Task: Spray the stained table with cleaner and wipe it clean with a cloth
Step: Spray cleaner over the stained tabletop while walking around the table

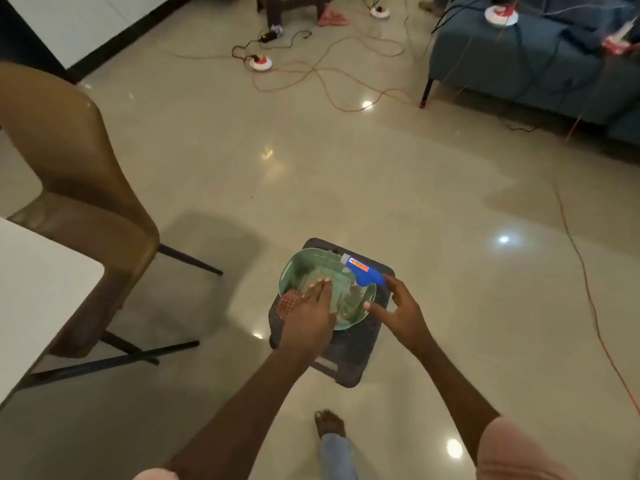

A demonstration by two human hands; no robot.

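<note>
Nearest to us, our bare foot and a pale blue jean leg stand on the glossy beige tiled floor. Just ahead, both our arms reach down to a small dark square stool that carries a translucent pale green round bowl. Our left hand lies flat inside the bowl with its fingers straight and held together, resting partly over a red checked cloth that shows at the bowl's left edge; we cannot tell whether the fingers press on the cloth or only cover it. Our right hand hovers at the bowl's right rim with its fingers spread and loosely bent, holding nothing, its fingertips just beside the clear spray bottle with a blue trigger head, which lies tilted in the bowl's far right part. To our left, the corner of a white table comes into view, with a brown leather chair on black legs behind it. Farther off, orange cables loop across the floor between round white sockets, and a teal blue sofa stands at the far right.
</note>
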